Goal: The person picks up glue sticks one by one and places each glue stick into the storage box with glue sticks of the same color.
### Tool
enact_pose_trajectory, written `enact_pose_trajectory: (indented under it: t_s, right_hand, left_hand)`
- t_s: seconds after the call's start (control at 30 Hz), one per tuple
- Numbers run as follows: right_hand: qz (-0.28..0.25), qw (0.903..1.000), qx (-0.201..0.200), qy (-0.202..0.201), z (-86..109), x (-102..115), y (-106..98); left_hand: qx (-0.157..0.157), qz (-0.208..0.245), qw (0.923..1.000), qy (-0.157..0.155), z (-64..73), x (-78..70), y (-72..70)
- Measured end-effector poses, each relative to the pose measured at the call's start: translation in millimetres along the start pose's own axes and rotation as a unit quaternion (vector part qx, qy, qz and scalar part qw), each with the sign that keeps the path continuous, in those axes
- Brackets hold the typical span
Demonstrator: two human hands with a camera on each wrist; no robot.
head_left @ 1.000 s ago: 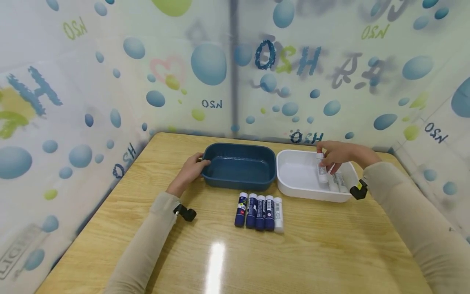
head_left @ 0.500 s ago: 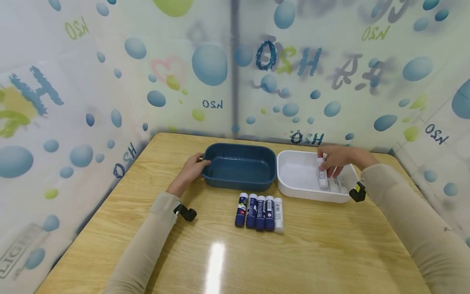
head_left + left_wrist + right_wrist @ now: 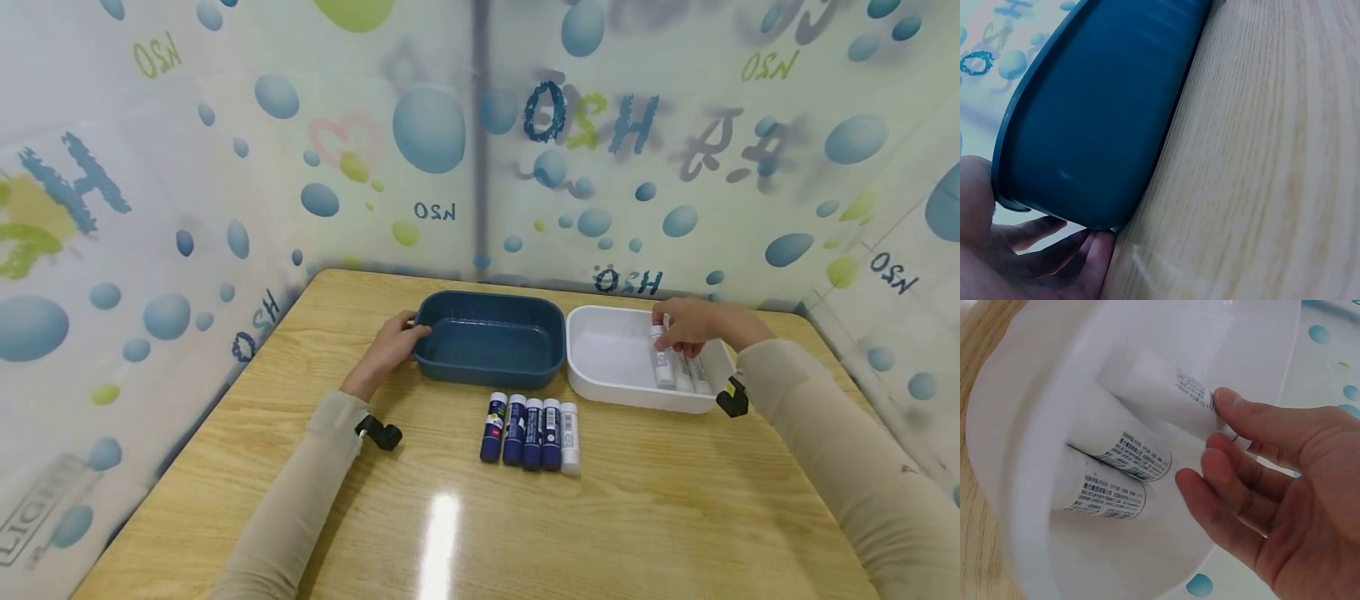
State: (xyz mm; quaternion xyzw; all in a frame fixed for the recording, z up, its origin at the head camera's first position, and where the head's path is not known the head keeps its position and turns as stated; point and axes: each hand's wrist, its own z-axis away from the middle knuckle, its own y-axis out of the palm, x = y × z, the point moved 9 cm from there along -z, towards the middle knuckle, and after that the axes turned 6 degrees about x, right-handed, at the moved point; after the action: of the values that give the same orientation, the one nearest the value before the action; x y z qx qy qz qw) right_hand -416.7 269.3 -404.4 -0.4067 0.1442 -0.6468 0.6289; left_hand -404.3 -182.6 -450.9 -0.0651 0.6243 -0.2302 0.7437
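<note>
My left hand [image 3: 392, 342] grips the left end of a dark blue plastic tray [image 3: 483, 374], thumb over the rim; in the left wrist view its fingers lie against the tray's end [image 3: 1085, 125]. My right hand [image 3: 688, 323] reaches into the white tray [image 3: 637, 395] beside it. Between thumb and fingers it pinches the top end of a white glue stick [image 3: 1166, 390], whose lower end is down in the tray. Two more white glue sticks, one in the middle [image 3: 1125, 434] and one nearer the end wall [image 3: 1104, 490], lie alongside in the right wrist view.
In front of the trays, a row of glue sticks lies on the wooden table [image 3: 637, 525]: several dark blue ones [image 3: 532, 433] with white caps and a white one [image 3: 570, 437] at the right end. A patterned curtain [image 3: 435, 233] stands behind the table.
My right hand has lowered the white glue stick into the white tray and shifted it slightly right, toward the other two. My left hand has stayed on the blue tray.
</note>
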Motion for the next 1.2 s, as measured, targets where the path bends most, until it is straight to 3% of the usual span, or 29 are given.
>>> enact_pose_trajectory:
  t_s: [0.33,0.87,1.2]
  right_hand:
    - [0.025,0.9989,-0.039,0.009,-4.8,-6.0,-5.6]
    - [0.031,0.9982,-0.007,0.05,-17.8,-19.5,3.8]
    - [0.021,0.9982,0.003,0.055,-19.2,-22.5,9.3]
  left_hand:
    - [-0.007,-0.004,1.0,-0.002,-2.3,1.3,-0.6]
    - [-0.001,0.004,1.0,-0.002,-2.1,2.3,-0.3]
    - [-0.005,0.002,1.0,-0.003,-3.2,1.6,-1.3]
